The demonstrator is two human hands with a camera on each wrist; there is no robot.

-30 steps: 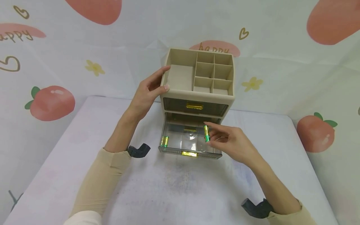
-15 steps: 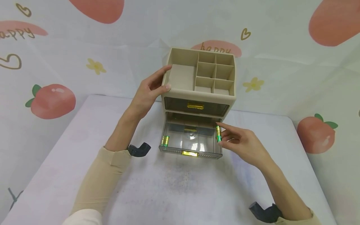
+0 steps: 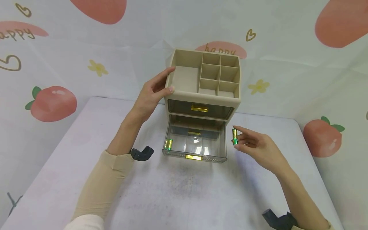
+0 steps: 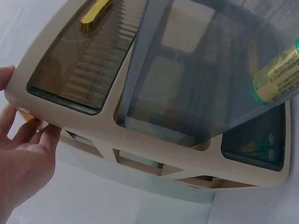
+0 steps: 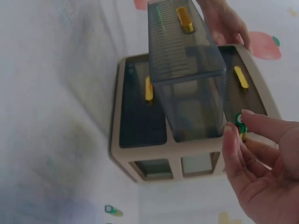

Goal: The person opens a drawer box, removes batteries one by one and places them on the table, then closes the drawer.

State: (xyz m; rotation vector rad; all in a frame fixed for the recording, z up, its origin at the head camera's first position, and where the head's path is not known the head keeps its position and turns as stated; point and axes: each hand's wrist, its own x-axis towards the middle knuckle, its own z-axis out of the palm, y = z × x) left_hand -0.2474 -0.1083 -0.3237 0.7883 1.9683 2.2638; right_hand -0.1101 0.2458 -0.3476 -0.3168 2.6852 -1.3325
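A beige desktop organizer (image 3: 202, 95) has its middle drawer (image 3: 187, 154), clear and grey, pulled out. At the drawer's front left corner lies a green and gold battery (image 3: 170, 144), whose label shows large in the left wrist view. My left hand (image 3: 149, 95) grips the organizer's upper left side, thumb over the rim. Just right of the open drawer, my right hand (image 3: 257, 148) pinches another green and gold battery (image 3: 235, 136) upright between thumb and fingertips. In the right wrist view that battery shows end-on.
Another battery (image 5: 113, 210) lies beside the organizer in the right wrist view. The upper drawer (image 3: 184, 108) is closed, as is the lower drawer (image 5: 140, 112). Divided compartments (image 3: 211, 71) top the organizer. A printed cloth (image 3: 129, 57) hangs behind the white table (image 3: 184, 198).
My right hand has carried its battery rightward, from over the open drawer to outside its right edge. The left hand stays on the organizer, and the battery in the drawer has not moved.
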